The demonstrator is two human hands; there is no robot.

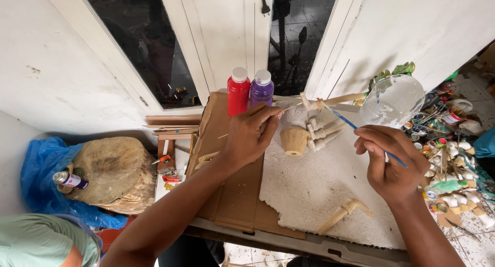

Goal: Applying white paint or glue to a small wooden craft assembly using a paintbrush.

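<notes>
My left hand (251,135) pinched shut on thin skewer (290,108) carrying a small wooden piece (315,103), held above white foam slab (330,189). Right hand (388,164) closed round blue paintbrush (356,126); tip meets the piece, bristles too small to make out. Red bottle (238,94) & purple bottle (262,87) behind. Clear bowl (394,99) at right, contents unclear.

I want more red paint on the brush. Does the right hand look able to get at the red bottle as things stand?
Probably not directly: the red bottle stands behind the left hand, which crosses in front, and the right hand already holds the brush.
</notes>
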